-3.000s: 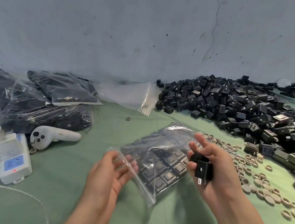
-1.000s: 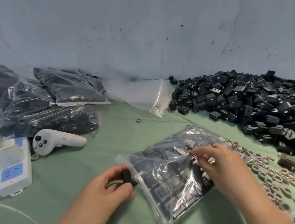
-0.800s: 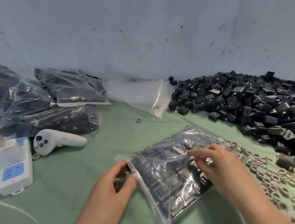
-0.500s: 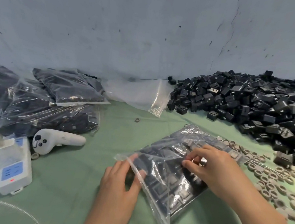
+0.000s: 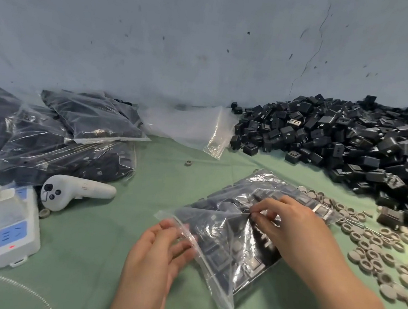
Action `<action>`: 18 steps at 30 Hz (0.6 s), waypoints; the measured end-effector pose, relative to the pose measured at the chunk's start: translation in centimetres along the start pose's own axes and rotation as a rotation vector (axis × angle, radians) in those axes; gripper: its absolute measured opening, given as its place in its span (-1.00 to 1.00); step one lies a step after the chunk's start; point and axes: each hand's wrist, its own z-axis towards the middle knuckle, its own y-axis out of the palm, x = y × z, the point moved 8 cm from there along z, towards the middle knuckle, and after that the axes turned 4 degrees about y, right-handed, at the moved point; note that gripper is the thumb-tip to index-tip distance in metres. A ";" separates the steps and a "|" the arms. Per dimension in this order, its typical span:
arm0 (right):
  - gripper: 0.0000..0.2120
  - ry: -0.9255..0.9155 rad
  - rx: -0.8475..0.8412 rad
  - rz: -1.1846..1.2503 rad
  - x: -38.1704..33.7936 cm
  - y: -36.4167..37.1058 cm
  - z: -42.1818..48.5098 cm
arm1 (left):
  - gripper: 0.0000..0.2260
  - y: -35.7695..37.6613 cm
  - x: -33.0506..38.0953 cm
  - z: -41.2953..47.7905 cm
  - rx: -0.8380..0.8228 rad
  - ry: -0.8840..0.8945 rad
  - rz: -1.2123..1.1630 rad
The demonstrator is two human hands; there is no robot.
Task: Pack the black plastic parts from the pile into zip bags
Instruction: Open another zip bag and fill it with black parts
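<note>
Green desk (image 5: 100, 249) takes up most of the shot. The pile of black plastic parts (image 5: 351, 148) runs along the far right side against the wall and is cut off at the frame edge. Filled bags (image 5: 59, 143) are heaped at the far left, also cropped. The zip bag (image 5: 229, 236) lies flat near the front middle, and the parts inside are hard to make out through the glare. Right hand (image 5: 288, 227) pinches its film. Left hand (image 5: 159, 248) rests straight-fingered on the mouth, tips blurred under the plastic.

Left of your fingers (image 5: 265, 208), a white controller (image 5: 76, 190) and power strip (image 5: 15, 232); right, grey rings (image 5: 375, 247) strewn on the worktop (image 5: 89, 255).
</note>
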 end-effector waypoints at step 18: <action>-0.79 -0.055 -0.007 0.020 -2.1 0.1 -0.4 | -0.54 2.7 -0.3 -0.2 -0.264 0.002 -0.042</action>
